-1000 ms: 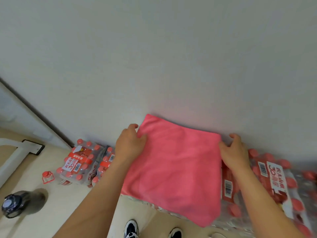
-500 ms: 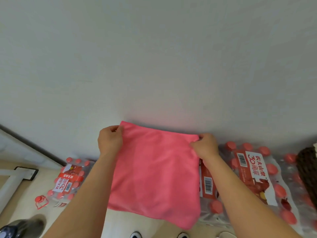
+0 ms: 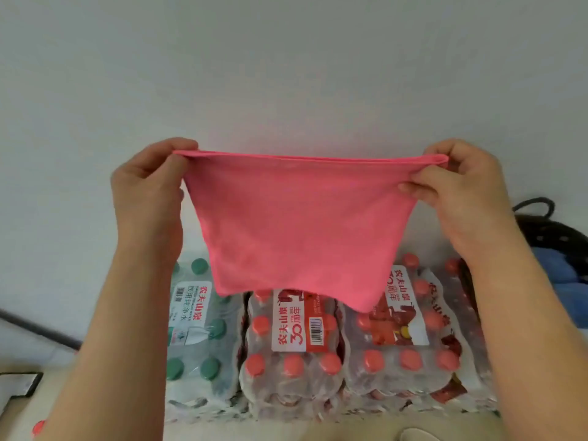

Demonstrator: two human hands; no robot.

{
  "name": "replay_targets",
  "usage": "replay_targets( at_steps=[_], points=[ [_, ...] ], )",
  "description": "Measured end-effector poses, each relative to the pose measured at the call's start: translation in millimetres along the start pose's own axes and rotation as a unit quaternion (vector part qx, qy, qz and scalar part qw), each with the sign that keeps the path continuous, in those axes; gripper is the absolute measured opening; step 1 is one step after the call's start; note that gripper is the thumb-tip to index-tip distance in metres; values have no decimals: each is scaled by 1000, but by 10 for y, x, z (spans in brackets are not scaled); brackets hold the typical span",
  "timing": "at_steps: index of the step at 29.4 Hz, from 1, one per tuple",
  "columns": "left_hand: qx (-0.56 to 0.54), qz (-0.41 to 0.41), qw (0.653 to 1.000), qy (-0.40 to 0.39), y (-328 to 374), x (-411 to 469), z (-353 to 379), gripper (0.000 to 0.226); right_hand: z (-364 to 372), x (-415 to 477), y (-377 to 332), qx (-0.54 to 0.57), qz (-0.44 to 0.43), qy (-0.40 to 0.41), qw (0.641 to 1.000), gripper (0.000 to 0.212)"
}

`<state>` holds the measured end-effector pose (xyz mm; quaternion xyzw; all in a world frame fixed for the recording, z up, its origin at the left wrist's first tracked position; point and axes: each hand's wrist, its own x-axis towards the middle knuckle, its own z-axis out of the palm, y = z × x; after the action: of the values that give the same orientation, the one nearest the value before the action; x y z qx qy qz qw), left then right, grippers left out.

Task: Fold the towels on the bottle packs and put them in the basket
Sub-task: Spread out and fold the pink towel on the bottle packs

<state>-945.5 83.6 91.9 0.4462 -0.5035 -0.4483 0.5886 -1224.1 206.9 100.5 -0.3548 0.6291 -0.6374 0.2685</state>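
Note:
A pink towel (image 3: 299, 224), folded double, hangs in the air in front of the white wall. My left hand (image 3: 149, 192) pinches its top left corner and my right hand (image 3: 458, 189) pinches its top right corner, stretching the top edge straight. The towel's lower edge dangles just above the shrink-wrapped bottle packs (image 3: 318, 351) below. A dark woven basket (image 3: 553, 233) with a loop handle sits at the right edge, with a blue towel (image 3: 566, 281) inside it.
One pack with green caps (image 3: 197, 329) stands left of the red-capped packs. A dark strip (image 3: 35, 329) runs along the wall's base at left. A black-framed object (image 3: 19, 383) lies on the floor at the lower left.
Both hands have lifted the pink towel off the packs by its far corners and spread apart. The view has shifted, showing the packs from the front and the basket at right.

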Motion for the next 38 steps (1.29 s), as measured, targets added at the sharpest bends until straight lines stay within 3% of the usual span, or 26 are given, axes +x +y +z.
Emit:
replay_targets(
  at_steps=[3,6,8,10,14,17,21,25,32,38],
  points=[
    [-39,119,991,-39,369,-160,243,31,-275,-175,-353,-50,-116,50,991,29],
    [-81,139,982,-100,299,-409,235,33,-586,-527,-282,-117,-148,71,980,19],
    [-81,86,985,-125,-6,-683,144,34,-711,-805,47,-180,-137,61,972,19],
    [-4,9,988,-152,-484,-1004,3,36,-747,-1094,538,-259,-100,16,961,24],
    [161,-151,949,-227,-1288,-1527,-288,17,-822,-1643,1515,-349,-15,-84,933,33],
    [239,-134,927,-258,-1465,-1697,-380,3,-896,-1895,1833,-402,-12,-110,909,36],
    [318,-88,915,-231,-1485,-1721,-350,31,-901,-1980,1875,-477,-24,-151,865,32],
    [301,-121,927,-187,-1448,-1769,-383,46,-850,-1982,1802,-552,-12,-206,808,27],
    [307,-164,931,-113,-1395,-1878,-435,24,-87,-1816,1618,-431,-87,-234,867,2],
    [301,-207,928,-78,-1460,-1995,-616,9,754,-1793,1767,-411,-165,-269,855,10]
  ],
)
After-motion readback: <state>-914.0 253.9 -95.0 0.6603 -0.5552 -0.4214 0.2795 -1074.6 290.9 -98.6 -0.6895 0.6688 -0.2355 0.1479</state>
